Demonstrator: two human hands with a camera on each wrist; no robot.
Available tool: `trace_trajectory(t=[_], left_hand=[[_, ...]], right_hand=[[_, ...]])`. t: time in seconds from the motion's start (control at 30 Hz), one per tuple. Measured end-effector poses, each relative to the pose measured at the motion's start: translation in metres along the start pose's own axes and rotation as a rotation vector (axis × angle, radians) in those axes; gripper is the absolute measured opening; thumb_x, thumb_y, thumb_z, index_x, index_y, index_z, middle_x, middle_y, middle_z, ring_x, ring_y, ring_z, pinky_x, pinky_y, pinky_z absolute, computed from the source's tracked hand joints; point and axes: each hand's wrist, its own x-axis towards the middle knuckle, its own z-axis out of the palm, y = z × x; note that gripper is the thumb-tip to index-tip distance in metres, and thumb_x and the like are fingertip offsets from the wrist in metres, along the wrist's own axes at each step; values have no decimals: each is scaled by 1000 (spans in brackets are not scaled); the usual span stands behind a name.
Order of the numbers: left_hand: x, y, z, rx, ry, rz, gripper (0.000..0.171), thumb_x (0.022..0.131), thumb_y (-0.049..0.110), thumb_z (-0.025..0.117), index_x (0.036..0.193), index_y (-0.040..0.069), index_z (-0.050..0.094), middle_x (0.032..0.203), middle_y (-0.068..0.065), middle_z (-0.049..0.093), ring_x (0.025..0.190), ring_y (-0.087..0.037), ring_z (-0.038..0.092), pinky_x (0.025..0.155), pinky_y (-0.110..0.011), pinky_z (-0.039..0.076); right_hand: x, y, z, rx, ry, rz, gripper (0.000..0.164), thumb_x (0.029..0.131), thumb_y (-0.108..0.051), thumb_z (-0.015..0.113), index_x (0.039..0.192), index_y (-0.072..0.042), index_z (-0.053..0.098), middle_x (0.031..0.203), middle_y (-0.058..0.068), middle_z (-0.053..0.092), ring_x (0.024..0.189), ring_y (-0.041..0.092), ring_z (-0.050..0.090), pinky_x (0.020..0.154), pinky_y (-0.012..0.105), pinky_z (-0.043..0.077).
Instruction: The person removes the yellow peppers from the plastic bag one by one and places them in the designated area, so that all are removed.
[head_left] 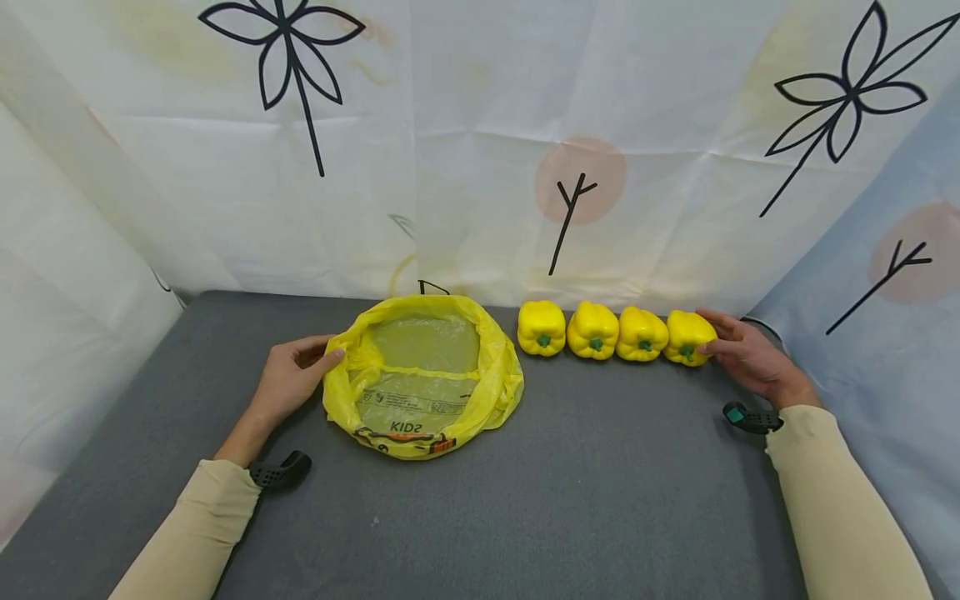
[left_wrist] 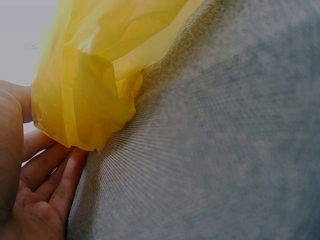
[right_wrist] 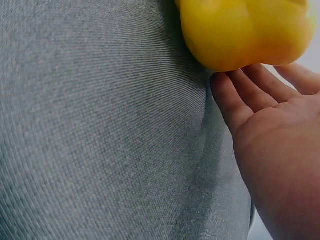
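Observation:
An open-topped yellow plastic bag (head_left: pixel 501 392) stands on the grey table, its rim rolled into a wide ring with printing inside. At its left side my left hand (head_left: pixel 292 375) pinches the rim, thumb in front and fingers behind. Up close, the left wrist view shows the crumpled bag (left_wrist: pixel 85 100) hiding some fingertips. Right of the bag, several yellow bell peppers sit in a row, green stems facing me. My right hand (head_left: pixel 750 358) holds the rightmost bell pepper (head_left: pixel 686 333) from its right side, thumb in front, fingers behind. This pepper (right_wrist: pixel 240 35) covers some fingertips in the right wrist view.
The leftmost bell pepper (head_left: pixel 542 327) is close to the bag's right edge. Two more peppers, one the second pepper (head_left: pixel 592 329), fill the row. A white patterned cloth (head_left: pixel 480 225) hangs along the table's back edge, with more cloth at both sides.

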Motion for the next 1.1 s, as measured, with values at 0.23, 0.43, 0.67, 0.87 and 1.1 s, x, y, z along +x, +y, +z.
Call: trace_trajectory(t=[0.23,0.43,0.67,0.87,1.1], left_hand=[[1,0,1,6,-1,-4,46,103,29,64,137,-1,62,130,-22,65,102,1,59,81,-9,47],[1,0,1,10,-6,-5,47,103,29,64,138,-1,61,131,-22,64,109,-20,64,81,-8,46],[2,-2,1,12,-4,-16,49,104,33,62,139,-1,60,132,-22,63,117,-36,62,82,-7,45],[2,-4,2,26,-1,-26,53,104,38,60,141,1,59,133,-20,63,116,-34,61,82,-8,45],[2,-3,1,30,3,-38,54,104,42,57,144,5,58,135,-19,62,116,-31,60,83,-10,45]], right_hand=[[-7,-1,-1,-39,7,10,79,107,-11,53,163,-4,-3,168,18,-11,148,15,20,101,17,35],[-17,-1,4,8,73,-24,78,108,-15,52,164,-7,-2,169,16,-4,145,10,23,104,18,32],[-28,-5,18,-116,216,-44,79,108,-25,54,164,-8,1,169,15,8,152,19,17,121,33,17],[-33,-9,33,-260,331,-42,84,104,-32,60,165,-11,6,169,11,11,154,33,11,121,53,17],[-40,-23,58,-360,433,-70,88,103,-39,62,164,-8,8,168,19,9,151,43,12,118,60,20]])
